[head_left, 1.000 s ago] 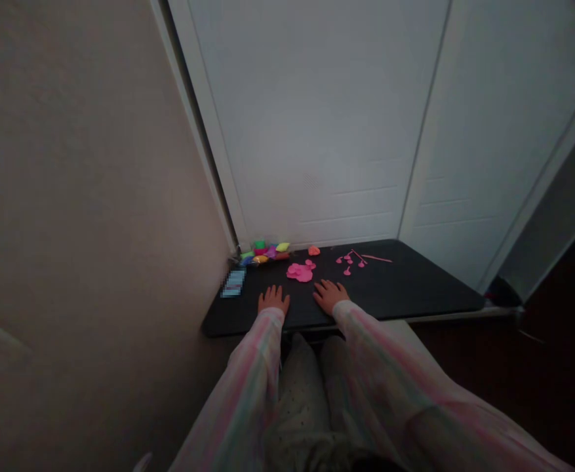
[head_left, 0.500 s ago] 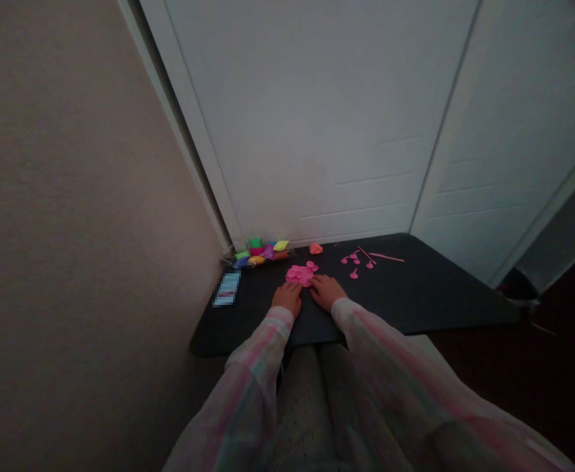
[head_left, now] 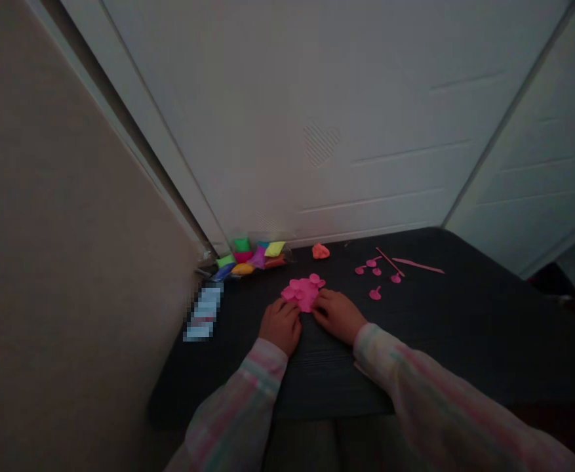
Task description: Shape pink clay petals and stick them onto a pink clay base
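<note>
A flat piece of bright pink modelling clay (head_left: 307,296) lies on the black table, with small round clay discs stuck on its upper and left parts. At its lower left edge is my left hand (head_left: 281,324), fingers together and curled onto the rim. My right hand (head_left: 337,314) pinches the lower right edge between thumb and fingers. The fingertips hide parts of the near rim. Several small pink clay pieces with thin tails (head_left: 375,294) rest to the right.
Coloured clay packets (head_left: 242,269) in clear wrap lie at the back left, near a pixelated pale rectangle (head_left: 203,313). An orange-pink lump (head_left: 320,252) sits by the white door (head_left: 267,131). Two thin pink tools, one a flat blade (head_left: 417,265), lie at the right. A wall borders the left.
The view has moved closer to the table and tilted, so the tabletop looks larger. Both hands stay at the near edge of the pink clay, with little visible shift.
</note>
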`<state>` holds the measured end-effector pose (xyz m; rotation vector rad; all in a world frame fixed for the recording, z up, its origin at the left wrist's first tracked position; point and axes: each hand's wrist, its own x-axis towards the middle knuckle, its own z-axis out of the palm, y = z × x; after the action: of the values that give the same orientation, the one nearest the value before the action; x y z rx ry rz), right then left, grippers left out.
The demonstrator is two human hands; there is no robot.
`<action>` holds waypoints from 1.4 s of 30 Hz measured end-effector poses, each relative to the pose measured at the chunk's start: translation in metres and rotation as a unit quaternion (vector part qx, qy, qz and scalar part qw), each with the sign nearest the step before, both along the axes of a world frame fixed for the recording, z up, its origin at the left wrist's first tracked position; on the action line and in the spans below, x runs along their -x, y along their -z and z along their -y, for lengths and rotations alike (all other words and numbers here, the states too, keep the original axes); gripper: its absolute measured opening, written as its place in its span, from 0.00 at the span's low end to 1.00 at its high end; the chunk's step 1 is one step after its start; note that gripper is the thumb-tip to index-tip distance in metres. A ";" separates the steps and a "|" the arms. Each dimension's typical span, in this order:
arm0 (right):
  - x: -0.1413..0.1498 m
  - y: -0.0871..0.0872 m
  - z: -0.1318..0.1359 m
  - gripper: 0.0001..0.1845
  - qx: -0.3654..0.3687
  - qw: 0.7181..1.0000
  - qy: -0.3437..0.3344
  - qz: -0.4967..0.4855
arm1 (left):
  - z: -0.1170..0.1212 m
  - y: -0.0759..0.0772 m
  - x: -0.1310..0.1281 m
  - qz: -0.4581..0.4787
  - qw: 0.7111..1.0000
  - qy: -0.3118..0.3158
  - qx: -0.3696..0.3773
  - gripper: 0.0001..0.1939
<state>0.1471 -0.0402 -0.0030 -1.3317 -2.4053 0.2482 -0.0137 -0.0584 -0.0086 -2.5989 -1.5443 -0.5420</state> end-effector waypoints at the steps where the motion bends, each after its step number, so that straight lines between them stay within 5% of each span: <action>1: -0.001 0.000 -0.001 0.09 0.004 1.000 -0.001 -0.012 | -0.001 0.001 0.000 0.002 1.000 0.008 0.001 0.12; 18: -0.006 0.003 -0.006 0.07 0.052 0.996 -0.007 -0.072 | -0.009 -0.002 0.009 -0.006 0.999 0.053 0.005 0.11; 42: -0.008 0.004 -0.007 0.08 0.062 0.995 -0.018 -0.073 | -0.006 0.000 0.012 0.007 1.000 0.017 -0.005 0.13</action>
<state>0.1549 -0.0330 -0.0073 -1.2766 -2.3244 0.4958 -0.0258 -0.0526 -0.0087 -2.6247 -1.4995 -0.5707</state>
